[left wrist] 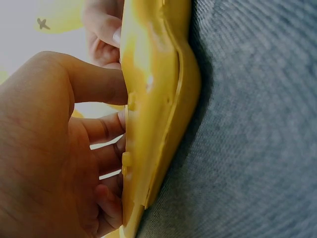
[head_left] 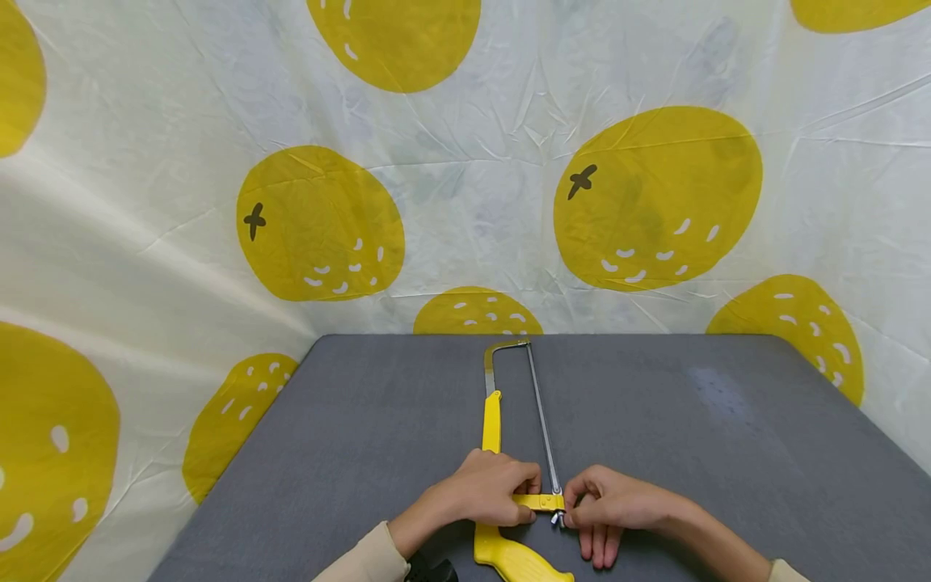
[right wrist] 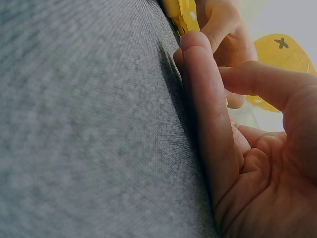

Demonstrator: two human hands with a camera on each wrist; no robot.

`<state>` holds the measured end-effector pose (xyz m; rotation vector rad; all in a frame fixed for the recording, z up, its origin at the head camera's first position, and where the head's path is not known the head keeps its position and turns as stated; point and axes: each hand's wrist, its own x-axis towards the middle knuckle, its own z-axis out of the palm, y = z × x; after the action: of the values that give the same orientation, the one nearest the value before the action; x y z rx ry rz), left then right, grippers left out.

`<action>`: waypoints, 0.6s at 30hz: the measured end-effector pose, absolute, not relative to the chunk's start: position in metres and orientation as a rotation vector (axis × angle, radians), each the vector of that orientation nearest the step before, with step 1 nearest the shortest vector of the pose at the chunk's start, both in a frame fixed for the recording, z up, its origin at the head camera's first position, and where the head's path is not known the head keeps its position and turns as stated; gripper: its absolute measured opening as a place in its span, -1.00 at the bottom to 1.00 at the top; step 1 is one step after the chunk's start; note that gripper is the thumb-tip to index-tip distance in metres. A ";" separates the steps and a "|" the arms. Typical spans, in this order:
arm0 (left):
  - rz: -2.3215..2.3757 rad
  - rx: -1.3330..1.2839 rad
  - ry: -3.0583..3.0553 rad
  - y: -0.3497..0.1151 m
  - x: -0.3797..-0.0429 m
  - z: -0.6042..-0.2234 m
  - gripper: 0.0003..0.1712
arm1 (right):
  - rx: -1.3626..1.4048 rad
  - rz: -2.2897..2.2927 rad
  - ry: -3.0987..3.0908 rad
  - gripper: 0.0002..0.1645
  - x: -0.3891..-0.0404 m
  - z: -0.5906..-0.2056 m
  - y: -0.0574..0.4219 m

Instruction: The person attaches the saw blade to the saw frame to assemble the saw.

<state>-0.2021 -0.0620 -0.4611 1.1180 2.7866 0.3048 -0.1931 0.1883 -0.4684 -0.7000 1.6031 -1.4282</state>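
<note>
A hacksaw (head_left: pixel 491 420) with a yellow handle and frame lies on the grey table, its thin blade (head_left: pixel 541 416) running along the right side. My left hand (head_left: pixel 490 487) reaches over the frame and grips the yellow front bracket (head_left: pixel 540 502) between thumb and fingers. In the left wrist view the yellow handle (left wrist: pixel 153 99) hides the fingertips. At the blade's near end, my right hand (head_left: pixel 614 509) pinches at the metal wing nut (head_left: pixel 558 519) with thumb and index finger. Its other fingers (right wrist: pixel 213 114) extend low over the table; the wing nut is hidden in the right wrist view.
The grey cloth-covered table (head_left: pixel 378 420) reaches back to a hanging white sheet (head_left: pixel 473 218) printed with yellow fruit. A pale mark (head_left: pixel 720 392) shows on the table at the right. Something black (head_left: pixel 431 571) sits beneath the left wrist.
</note>
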 end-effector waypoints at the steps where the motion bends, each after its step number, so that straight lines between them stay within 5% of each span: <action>1: 0.306 1.120 2.786 -0.062 -0.202 -0.461 -0.82 | -0.701 -1.428 1.603 -0.89 -0.193 -0.468 0.188; 18: 0.330 1.105 2.766 -0.060 -0.202 -0.458 -0.83 | -0.700 -1.436 1.580 -0.92 -0.196 -0.468 0.191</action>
<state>-0.2024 -0.0602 -0.4582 1.1046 2.7660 0.3301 -0.1957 0.1912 -0.4684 -0.7002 1.5803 -1.4360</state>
